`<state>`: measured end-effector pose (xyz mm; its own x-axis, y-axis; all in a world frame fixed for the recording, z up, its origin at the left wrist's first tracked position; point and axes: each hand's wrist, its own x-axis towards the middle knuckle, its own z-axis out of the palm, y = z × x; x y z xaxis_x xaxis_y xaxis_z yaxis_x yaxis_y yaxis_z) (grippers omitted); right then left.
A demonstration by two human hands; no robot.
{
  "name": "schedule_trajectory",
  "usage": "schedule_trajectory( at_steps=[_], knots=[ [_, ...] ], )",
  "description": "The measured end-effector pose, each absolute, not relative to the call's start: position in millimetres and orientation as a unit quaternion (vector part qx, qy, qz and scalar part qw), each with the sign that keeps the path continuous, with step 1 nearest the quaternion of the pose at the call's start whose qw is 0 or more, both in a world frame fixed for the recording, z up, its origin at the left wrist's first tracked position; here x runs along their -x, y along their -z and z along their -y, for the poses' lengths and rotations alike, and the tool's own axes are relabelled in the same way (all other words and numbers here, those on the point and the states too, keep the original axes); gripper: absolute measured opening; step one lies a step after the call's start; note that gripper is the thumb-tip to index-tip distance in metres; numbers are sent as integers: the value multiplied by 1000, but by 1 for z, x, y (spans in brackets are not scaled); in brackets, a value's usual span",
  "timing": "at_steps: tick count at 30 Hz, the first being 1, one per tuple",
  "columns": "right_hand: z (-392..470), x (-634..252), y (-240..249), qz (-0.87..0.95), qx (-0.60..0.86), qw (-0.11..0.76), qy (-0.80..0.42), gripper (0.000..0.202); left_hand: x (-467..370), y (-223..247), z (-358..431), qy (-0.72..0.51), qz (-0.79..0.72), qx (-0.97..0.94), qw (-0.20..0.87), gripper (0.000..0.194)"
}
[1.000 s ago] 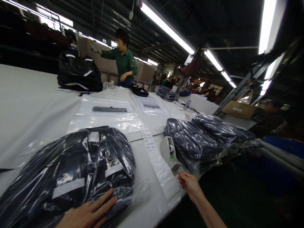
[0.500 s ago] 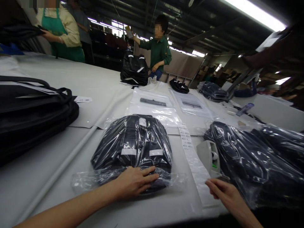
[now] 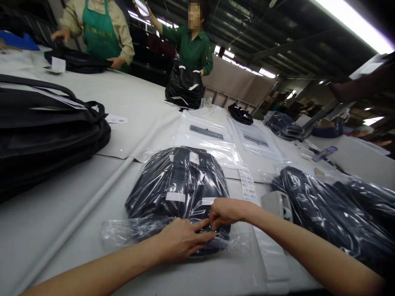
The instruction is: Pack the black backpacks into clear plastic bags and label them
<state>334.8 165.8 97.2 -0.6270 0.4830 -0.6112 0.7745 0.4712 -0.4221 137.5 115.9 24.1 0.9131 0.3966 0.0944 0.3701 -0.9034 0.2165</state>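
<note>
A dark backpack (image 3: 179, 176) in a clear plastic bag (image 3: 135, 230) lies in front of me, with white wraps on its straps. The bag's near end is folded over the backpack. My left hand (image 3: 185, 238) rests on this fold, fingers spread and pressing down. Just beside its fingertips, my right hand (image 3: 224, 211) bends down onto the fold with its fingers pinched together. Whatever those fingers hold is hidden. Right of the backpack stand a pale tape dispenser (image 3: 276, 205) and a long strip of printed labels (image 3: 247, 183).
Black bags (image 3: 46, 139) are piled at left. More plastic-wrapped bags (image 3: 324, 213) lie at right. Flat clear bags (image 3: 206, 119) are spread beyond the backpack. Across the table are a person in a green apron (image 3: 100, 33) and another in a green shirt (image 3: 194, 51).
My right hand has moved left from beside the tape dispenser onto the folded plastic. My left hand stays pressed there. Across the table, the aproned person has lowered a black bag onto the table.
</note>
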Motion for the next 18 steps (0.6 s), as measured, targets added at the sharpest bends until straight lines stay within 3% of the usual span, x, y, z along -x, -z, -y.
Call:
schedule_trajectory(
  at_steps=[7,13,18],
  knots=[
    [-169,-314,-85,-846,-415,286,173,7,-137,-25,-117,-71,-197,-972,108,48],
    [-188,-328,-72,-858,-442,227,133,32,-136,-25,-119,-62,-192,-974,108,45],
    [-184,-350,-97,-829,-514,149,161,23,-137,-24,-119,-64,-196,-972,114,46]
  ],
)
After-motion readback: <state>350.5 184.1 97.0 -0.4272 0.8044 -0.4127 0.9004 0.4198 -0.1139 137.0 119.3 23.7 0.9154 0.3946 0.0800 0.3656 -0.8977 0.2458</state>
